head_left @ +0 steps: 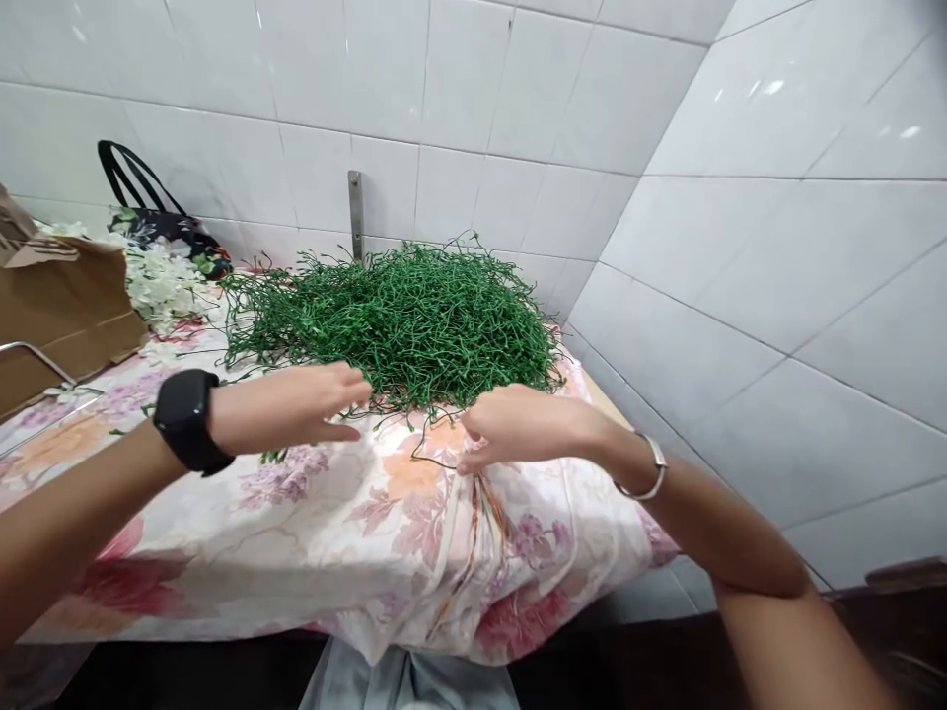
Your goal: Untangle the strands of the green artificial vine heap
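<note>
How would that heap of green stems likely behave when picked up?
The green stems would probably lift in clumps, since they lie tangled. Each is likely light, being so thin, and perhaps slightly stiff, as loose ends stick out.

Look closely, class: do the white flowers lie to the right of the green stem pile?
No, the white flowers lie to the left of the green stem pile, near the black-handled bag.

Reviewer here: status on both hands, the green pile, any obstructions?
Left hand open, apparently empty. Right hand curled at a stem, grip unclear. Pile heaped just beyond both hands. Cloth creased below right hand.
</note>
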Demonstrator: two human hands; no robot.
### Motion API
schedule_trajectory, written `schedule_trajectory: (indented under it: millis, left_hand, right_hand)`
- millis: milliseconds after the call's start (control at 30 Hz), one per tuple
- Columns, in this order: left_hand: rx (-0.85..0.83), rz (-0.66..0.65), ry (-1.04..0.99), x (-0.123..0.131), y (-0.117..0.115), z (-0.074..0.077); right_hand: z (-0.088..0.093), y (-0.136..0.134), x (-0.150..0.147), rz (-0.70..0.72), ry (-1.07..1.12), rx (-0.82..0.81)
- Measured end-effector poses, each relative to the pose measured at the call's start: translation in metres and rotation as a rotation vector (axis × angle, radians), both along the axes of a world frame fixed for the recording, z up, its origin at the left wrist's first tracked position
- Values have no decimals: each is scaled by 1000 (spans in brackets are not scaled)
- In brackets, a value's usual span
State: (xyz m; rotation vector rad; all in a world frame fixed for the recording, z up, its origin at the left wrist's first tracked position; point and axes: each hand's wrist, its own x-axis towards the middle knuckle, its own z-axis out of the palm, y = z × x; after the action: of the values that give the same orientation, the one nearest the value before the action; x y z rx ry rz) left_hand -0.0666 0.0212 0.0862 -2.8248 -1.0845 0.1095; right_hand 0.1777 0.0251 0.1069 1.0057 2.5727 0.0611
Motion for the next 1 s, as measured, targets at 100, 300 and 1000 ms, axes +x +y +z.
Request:
schedule_trajectory:
  millis: [100,300,1000]
  left_hand:
    - [135,25,-41,-14,10,9]
    - [-102,344,86,-29,16,4]
    - [-44,210,208,1,40,35]
  right_hand:
    - [-24,-3,-5,72,28,40]
    - [-30,-4,-9,309,79,83]
    - [8,125,-4,161,749,259]
